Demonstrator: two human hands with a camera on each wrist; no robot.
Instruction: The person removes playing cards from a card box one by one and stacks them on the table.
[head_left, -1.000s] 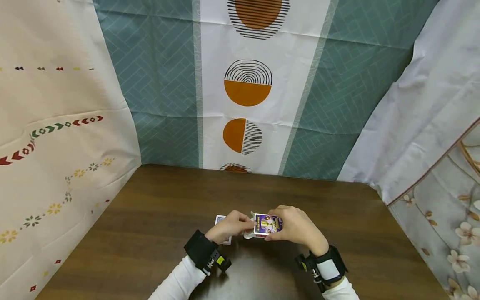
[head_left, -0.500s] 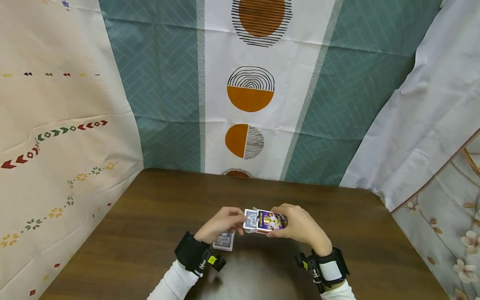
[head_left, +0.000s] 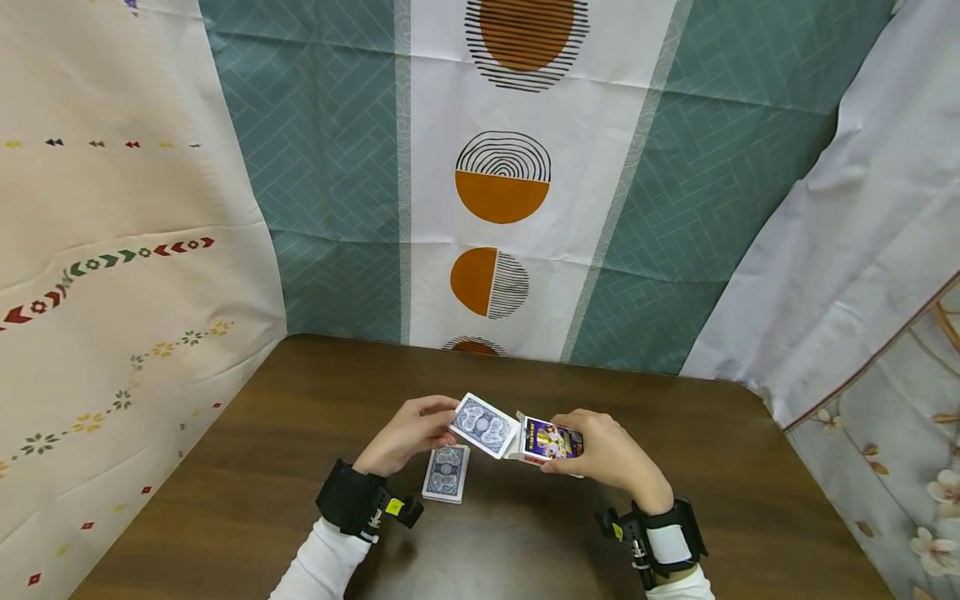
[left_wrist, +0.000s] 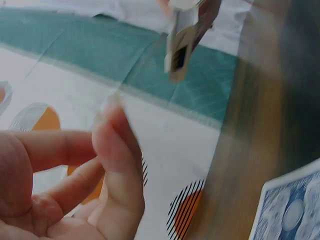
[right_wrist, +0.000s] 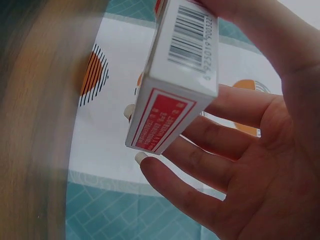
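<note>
Between its thumb and fingers my left hand [head_left: 408, 433] pinches a playing card [head_left: 485, 425], its blue-and-white back up and tilted; whether more cards lie under it I cannot tell. The card's far corner overlaps the mouth of a purple card box [head_left: 553, 439]. My right hand [head_left: 611, 454] grips that box from its right end, the open flap toward the left. Its white, barcoded side [right_wrist: 187, 42] shows in the right wrist view. Below the left fingers a small stack of cards [head_left: 446, 473] lies back-up on the table; it also shows as blue-backed cards [left_wrist: 290, 210] in the left wrist view.
A brown wooden table [head_left: 360, 375] spreads under both hands. Hanging cloths surround it: a teal-and-white one [head_left: 330, 208] with orange circles behind, a cream one [head_left: 150, 292] at the left, a white flowered one [head_left: 870, 467] at the right.
The left hand has drawn the card out of the box toward the left and turned it at an angle. The stack on the table is now more exposed. The right hand still grips the box.
</note>
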